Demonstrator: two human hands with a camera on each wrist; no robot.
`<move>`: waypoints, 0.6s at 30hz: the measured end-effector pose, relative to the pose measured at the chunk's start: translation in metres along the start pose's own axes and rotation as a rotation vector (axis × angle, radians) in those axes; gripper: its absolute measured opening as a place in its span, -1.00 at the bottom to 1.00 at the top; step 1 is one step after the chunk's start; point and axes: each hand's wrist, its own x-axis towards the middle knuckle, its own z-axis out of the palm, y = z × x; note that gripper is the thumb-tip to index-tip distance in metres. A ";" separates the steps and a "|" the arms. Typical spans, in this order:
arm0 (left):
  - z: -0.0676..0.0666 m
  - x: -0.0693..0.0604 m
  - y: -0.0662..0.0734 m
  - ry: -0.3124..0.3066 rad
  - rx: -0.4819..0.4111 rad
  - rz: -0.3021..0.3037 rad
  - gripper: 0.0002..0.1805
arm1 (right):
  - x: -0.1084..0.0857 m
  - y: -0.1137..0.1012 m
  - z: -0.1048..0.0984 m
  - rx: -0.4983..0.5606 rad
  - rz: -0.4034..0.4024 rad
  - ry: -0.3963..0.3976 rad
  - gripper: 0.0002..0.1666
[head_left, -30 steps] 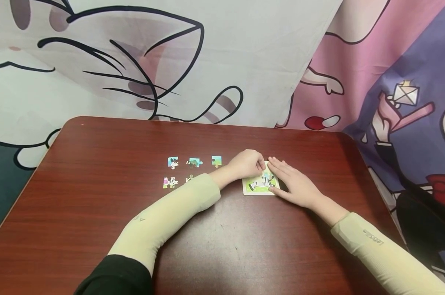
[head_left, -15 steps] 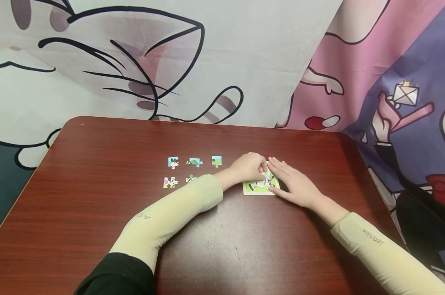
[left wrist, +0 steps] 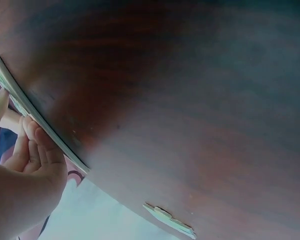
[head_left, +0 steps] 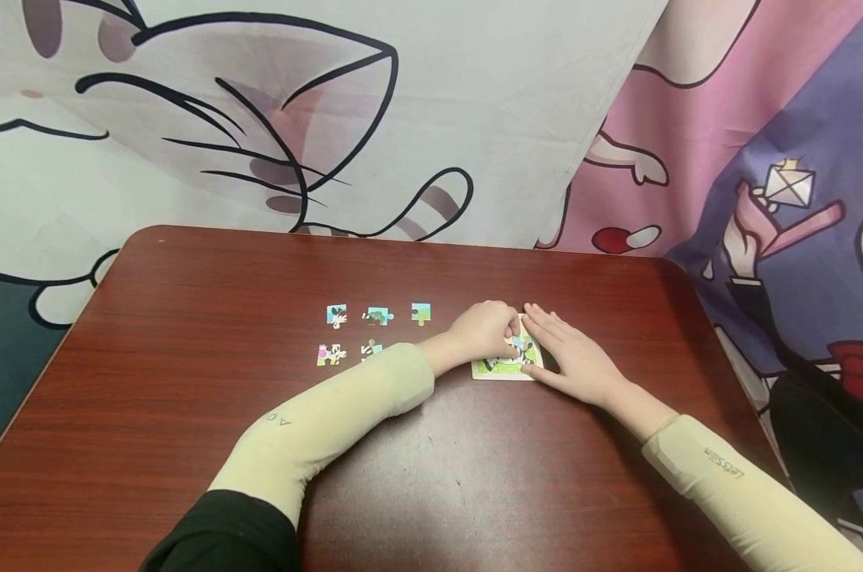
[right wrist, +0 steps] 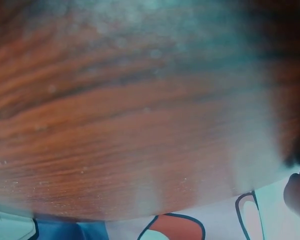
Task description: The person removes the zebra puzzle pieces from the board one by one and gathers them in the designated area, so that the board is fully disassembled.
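Observation:
In the head view a small puzzle board [head_left: 503,368] with a white border and a zebra on green lies at the table's middle right. My left hand [head_left: 483,330] bends over its left side, fingers curled down, and pinches a small light-blue puzzle piece [head_left: 518,343] at the board's surface. The hand hides much of that piece and the board's upper part. My right hand [head_left: 574,357] rests along the board's right edge, fingers straight, thumb on its lower right. From the left wrist, curled fingers [left wrist: 45,150] touch the board [left wrist: 40,117], seen edge-on.
Left of the board, loose puzzle pieces lie in two rows, among them a blue-green piece [head_left: 420,312] and a zebra piece [head_left: 330,355]. The left sleeve [head_left: 360,397] partly covers the lower row. A patterned cloth [head_left: 517,119] hangs behind the brown table [head_left: 224,318].
My left hand has shifted slightly down and right over the board, covering more of the zebra picture. My right hand and the loose pieces have stayed in place.

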 end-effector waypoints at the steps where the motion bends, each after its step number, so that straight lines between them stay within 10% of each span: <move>1: 0.000 0.000 0.000 0.003 -0.002 -0.002 -0.71 | 0.000 0.000 0.000 -0.001 -0.001 -0.001 0.03; 18: -0.002 -0.002 0.004 0.036 -0.023 -0.020 -0.81 | 0.001 0.000 -0.003 0.039 0.016 -0.006 0.04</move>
